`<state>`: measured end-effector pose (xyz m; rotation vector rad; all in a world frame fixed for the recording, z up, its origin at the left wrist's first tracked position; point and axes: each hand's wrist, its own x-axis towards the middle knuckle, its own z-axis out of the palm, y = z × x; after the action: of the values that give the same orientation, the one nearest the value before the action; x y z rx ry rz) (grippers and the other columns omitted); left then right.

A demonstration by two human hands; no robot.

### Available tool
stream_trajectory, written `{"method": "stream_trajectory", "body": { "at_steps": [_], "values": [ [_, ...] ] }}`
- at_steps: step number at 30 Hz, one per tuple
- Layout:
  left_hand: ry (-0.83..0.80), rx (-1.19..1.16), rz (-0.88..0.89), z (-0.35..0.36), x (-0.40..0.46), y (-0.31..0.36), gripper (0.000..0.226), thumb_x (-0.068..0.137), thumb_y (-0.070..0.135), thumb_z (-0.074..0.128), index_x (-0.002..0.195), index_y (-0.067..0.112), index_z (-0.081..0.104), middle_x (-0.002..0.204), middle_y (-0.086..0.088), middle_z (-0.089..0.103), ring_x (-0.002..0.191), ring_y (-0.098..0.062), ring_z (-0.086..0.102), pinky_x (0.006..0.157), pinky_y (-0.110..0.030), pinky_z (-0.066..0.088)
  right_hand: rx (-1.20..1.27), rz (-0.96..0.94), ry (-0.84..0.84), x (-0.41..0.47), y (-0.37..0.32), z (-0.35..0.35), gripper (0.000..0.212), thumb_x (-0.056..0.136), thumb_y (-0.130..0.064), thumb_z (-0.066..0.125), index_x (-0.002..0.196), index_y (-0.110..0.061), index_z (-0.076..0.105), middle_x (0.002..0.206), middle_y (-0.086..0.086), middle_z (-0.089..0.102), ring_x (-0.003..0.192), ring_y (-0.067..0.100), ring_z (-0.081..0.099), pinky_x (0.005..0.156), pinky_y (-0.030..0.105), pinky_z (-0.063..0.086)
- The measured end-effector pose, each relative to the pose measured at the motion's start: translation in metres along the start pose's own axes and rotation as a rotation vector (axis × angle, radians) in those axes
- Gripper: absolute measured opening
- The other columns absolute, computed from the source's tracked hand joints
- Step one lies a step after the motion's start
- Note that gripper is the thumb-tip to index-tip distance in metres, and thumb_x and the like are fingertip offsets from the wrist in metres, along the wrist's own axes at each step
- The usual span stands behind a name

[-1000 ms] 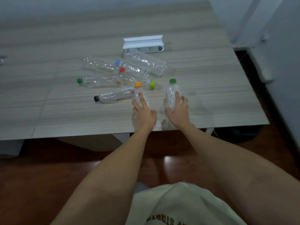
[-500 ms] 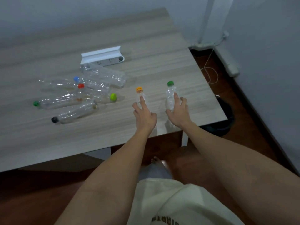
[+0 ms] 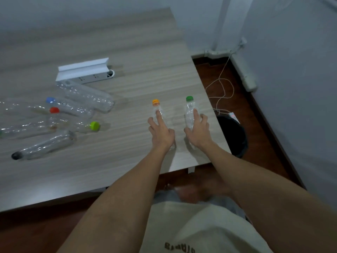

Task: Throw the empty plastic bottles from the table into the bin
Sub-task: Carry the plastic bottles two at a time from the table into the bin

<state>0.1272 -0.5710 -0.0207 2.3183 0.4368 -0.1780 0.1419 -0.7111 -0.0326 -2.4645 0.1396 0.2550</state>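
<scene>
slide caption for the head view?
Left hand and right hand each hold a bottle near the table edge, bin beyond.

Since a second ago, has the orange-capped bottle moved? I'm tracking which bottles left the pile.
Yes. The orange-capped bottle, held in the left hand, has moved right, away from the lime-capped bottle it lay beside, toward the bin.

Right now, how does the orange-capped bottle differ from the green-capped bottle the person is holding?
The orange-capped bottle is in the left hand; the green-capped bottle is in the right hand. The orange-capped one looks slimmer, the green-capped one broader. The green-capped one is nearer the table's right edge and the black bin on the floor. Both are clear plastic, capped, look empty and point away from the person.
</scene>
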Motion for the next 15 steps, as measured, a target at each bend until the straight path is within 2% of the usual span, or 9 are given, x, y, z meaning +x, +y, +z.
{"method": "stream_trajectory", "body": {
  "at_steps": [9,15],
  "values": [
    [-0.024,-0.059,-0.079,0.06,0.011,0.075,0.089,0.088,0.001,0.054,0.157,0.024,0.001,0.155,-0.017,0.0,0.134,-0.041,0.024,0.104,-0.047,0.036,-0.002,-0.035,-0.047,0.047,0.05,-0.049,0.086,0.09,-0.03,0.061,0.158,-0.02,0.009,0.152,0.019,0.018,0.129,0.044,0.034,0.109,0.052,0.035],
    [0.035,-0.061,-0.096,0.125,0.025,0.139,0.086,0.087,0.01,0.056,0.156,0.021,0.006,0.146,-0.017,0.014,0.124,-0.042,0.033,0.102,-0.049,0.039,0.035,-0.141,-0.094,0.091,0.112,-0.103,0.091,0.086,-0.027,0.061,0.157,-0.028,0.005,0.147,0.016,0.023,0.126,0.043,0.036,0.105,0.055,0.038]
  ]
}}
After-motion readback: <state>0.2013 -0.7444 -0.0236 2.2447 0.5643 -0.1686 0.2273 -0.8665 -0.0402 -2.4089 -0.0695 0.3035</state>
